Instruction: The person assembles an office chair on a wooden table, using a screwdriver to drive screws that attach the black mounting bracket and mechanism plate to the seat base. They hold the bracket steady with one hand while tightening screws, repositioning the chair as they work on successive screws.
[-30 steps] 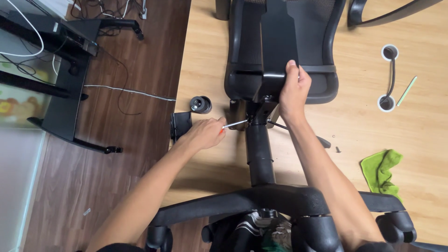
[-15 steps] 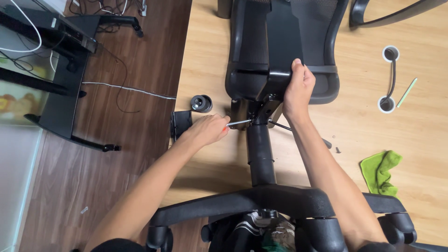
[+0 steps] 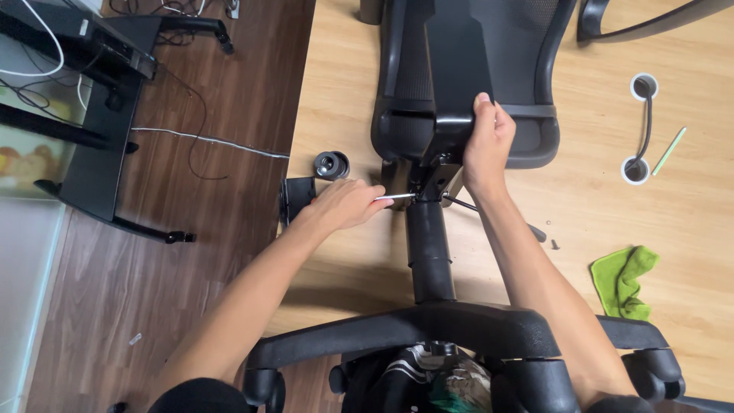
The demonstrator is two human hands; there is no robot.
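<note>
Fingers (image 3: 365,200) on seemingly level, rightward-pointing screwdriver (image 3: 394,197)

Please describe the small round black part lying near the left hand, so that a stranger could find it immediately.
Start at the overturned black office chair on the light wooden board. Just above the left hand lies a short black ring-shaped cap. Unlike the flat black piece beside it, it is round with a hollow centre.

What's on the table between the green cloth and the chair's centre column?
In the head view, between the green cloth and the column lie the person's right forearm and small dark bits.
</note>
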